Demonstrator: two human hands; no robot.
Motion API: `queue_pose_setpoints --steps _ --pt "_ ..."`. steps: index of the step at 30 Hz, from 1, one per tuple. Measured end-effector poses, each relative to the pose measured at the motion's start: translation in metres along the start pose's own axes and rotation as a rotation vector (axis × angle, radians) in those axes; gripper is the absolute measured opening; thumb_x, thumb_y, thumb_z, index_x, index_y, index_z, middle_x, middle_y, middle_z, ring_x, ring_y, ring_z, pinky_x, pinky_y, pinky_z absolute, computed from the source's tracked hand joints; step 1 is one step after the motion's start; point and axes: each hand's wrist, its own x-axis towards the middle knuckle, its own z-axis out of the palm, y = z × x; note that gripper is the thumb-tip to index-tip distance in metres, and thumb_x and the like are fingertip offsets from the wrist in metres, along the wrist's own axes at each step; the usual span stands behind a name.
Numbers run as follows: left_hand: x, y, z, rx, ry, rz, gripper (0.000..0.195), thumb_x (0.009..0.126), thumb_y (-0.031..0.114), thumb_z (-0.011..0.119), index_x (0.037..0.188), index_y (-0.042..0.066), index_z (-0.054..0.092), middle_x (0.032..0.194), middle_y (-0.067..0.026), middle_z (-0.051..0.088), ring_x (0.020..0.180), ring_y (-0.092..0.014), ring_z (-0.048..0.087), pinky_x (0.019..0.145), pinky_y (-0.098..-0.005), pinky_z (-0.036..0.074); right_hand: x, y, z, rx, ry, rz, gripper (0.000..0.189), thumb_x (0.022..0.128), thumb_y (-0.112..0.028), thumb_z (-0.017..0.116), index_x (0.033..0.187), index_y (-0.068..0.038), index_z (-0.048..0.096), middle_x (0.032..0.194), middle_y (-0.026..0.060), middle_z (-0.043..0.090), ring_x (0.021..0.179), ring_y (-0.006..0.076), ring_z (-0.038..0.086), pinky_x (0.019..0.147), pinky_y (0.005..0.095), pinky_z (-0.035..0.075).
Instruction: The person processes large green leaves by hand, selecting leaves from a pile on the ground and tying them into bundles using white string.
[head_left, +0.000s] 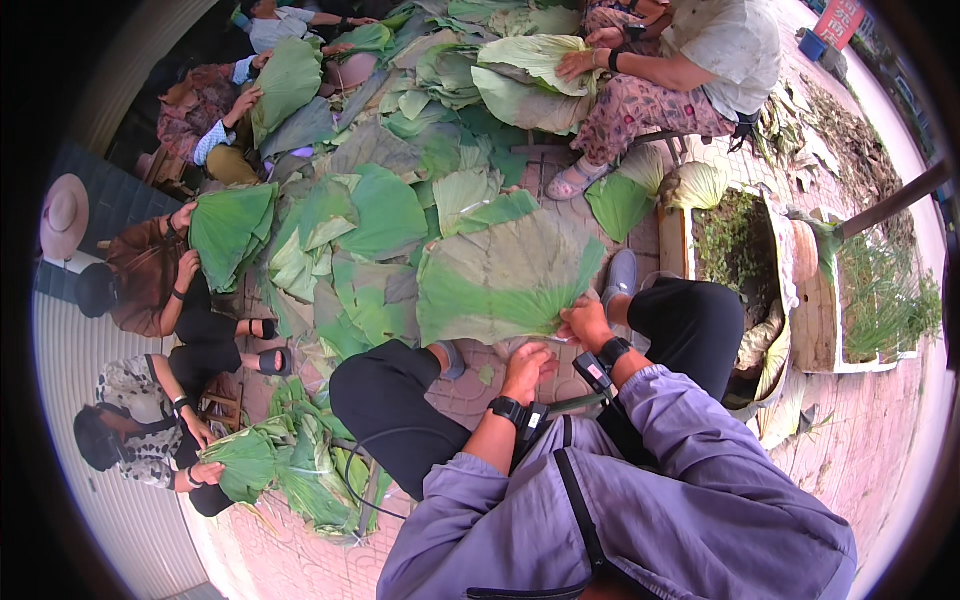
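Observation:
My right hand (587, 322) pinches the near edge of a large, dry-looking lotus leaf (510, 274), green at its near side and grey-brown over much of its face. The leaf spreads out in front of my knees, on the near side of a heap of lotus leaves (382, 210). Just below its edge, my left hand (529, 371) hangs between my thighs with loosely bent fingers and nothing seen in it. Any contact between its fingertips and the leaf is hard to make out. Both wrists wear black straps with small devices.
Several people sit around the heap handling leaves; one fans a green stack (232, 232) at left. Bundled leaves (315, 465) lie at lower left. To my right stand planter boxes (677, 244) with soil and plants. A dark cable (352, 457) loops past my left knee.

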Motion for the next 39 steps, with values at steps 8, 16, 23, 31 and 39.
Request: queue_pose_setpoints --steps 8,16,23,31,39 --pt "-0.001 0.001 -0.004 -0.017 0.004 -0.007 0.03 0.095 0.019 0.062 0.122 0.007 0.057 0.11 -0.0114 0.068 0.1 -0.026 0.068 0.089 -0.0392 0.052 -0.008 -0.013 -0.009 -0.056 -0.015 -0.032 0.016 0.091 -0.013 0.062 0.096 0.001 0.065 0.072 0.0097 0.066 0.057 0.0222 0.069 0.042 0.034 0.051" --pt "-0.001 0.004 -0.001 -0.011 0.004 -0.011 0.03 0.095 0.018 0.061 0.122 0.007 0.056 0.109 -0.0109 0.068 0.1 -0.026 0.068 0.088 -0.0394 0.054 -0.01 -0.04 -0.035 -0.139 0.037 -0.17 0.017 0.095 -0.016 0.061 0.099 0.0 0.061 0.081 0.0075 0.067 0.062 0.0173 0.067 0.048 0.0313 0.052" --pt "-0.001 0.0 -0.008 -0.079 -0.005 -0.016 0.027 0.096 0.016 0.061 0.121 0.006 0.057 0.11 -0.0126 0.067 0.096 -0.025 0.069 0.083 -0.0368 0.056 -0.067 -0.11 -0.05 0.103 -0.052 -0.378 0.016 0.094 -0.015 0.062 0.1 0.0 0.063 0.083 0.0075 0.068 0.066 0.0152 0.066 0.054 0.0278 0.049" --pt "-0.004 0.001 0.0 -0.041 0.019 0.002 0.026 0.096 0.015 0.06 0.12 0.006 0.058 0.109 -0.0102 0.066 0.097 -0.026 0.069 0.083 -0.0369 0.056 -0.083 -0.14 -0.076 0.005 -0.126 -0.492 0.015 0.096 -0.016 0.061 0.098 -0.001 0.064 0.087 0.007 0.068 0.072 0.0142 0.066 0.059 0.0271 0.049" --pt "-0.005 0.005 0.009 -0.103 -0.042 0.099 0.038 0.095 0.017 0.061 0.131 0.004 0.054 0.117 -0.0081 0.061 0.104 -0.027 0.066 0.092 -0.0398 0.052 0.007 -0.027 -0.057 -1.112 -0.295 -0.719 0.029 0.084 -0.025 0.063 0.087 0.003 0.069 0.079 0.0192 0.068 0.075 0.0341 0.067 0.07 0.0437 0.053"
